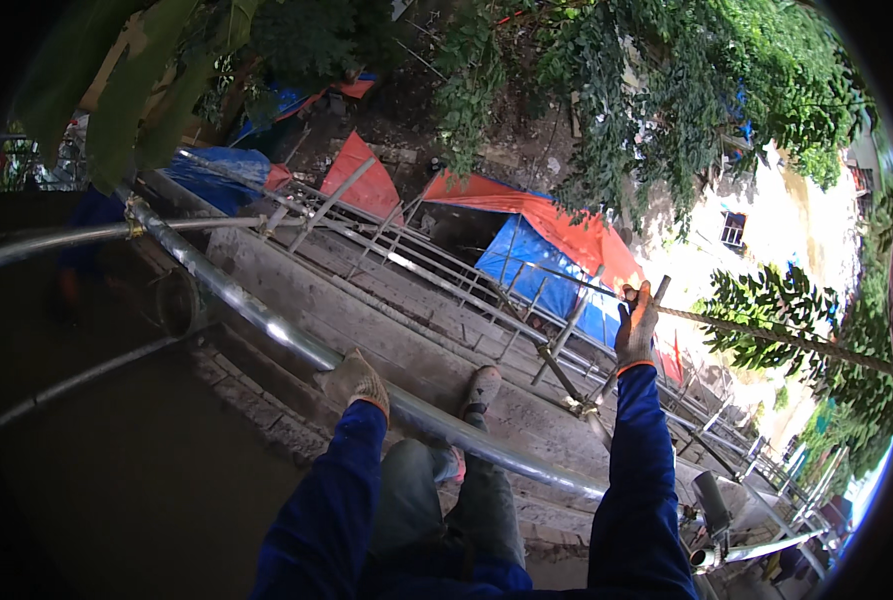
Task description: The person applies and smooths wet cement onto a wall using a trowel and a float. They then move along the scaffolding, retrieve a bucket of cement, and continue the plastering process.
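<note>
Left hand (354, 380) is rested on the pipe (271, 326), likely for balance, its closure unclear, while the taut rope (786, 338) is grasped by the right hand (637, 328).

We're out on a building site: scaffold poles (567, 326) beyond the hands (637, 330), orange and blue tarps (596, 245) farther off, bare concrete (416, 368) below the hands.

A large blue tarpaulin (564, 295) is overlapped along its top by an orange sheet (526, 208). To the tarpaulin's right, a pale wall (811, 215) is lit by sun and pierced by a small window (733, 229). Above the tarpaulin, the ground (521, 130) is partly screened by leafy branches (626, 110); to its lower left, a concrete ledge (296, 290) is shaded.
</note>
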